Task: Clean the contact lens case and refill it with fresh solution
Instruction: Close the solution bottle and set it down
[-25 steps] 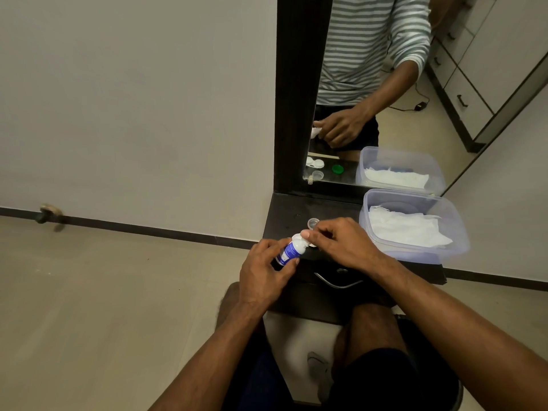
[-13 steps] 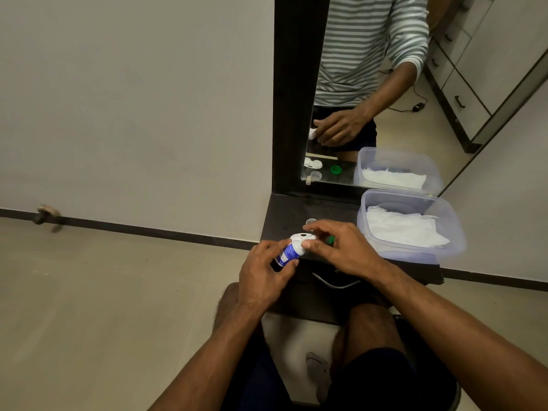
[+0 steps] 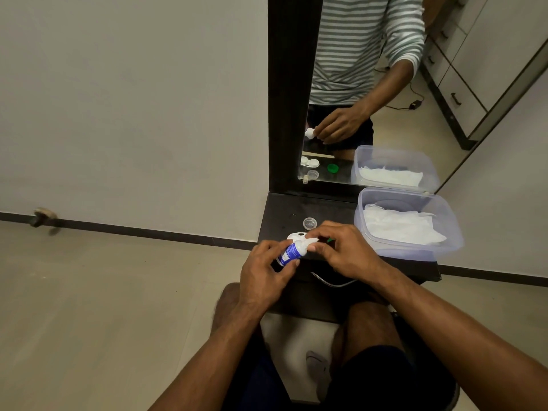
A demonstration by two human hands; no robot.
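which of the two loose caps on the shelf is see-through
The clear cap, lying alone toward the mirror just beyond the right hand. The green cap is coloured and mostly hidden behind that hand's fingers.

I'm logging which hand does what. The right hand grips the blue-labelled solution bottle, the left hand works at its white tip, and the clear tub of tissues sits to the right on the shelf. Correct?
The hands are swapped. In the head view the left hand grips the solution bottle and the right hand works at its white tip. The clear tub of tissues does sit to the right on the shelf.
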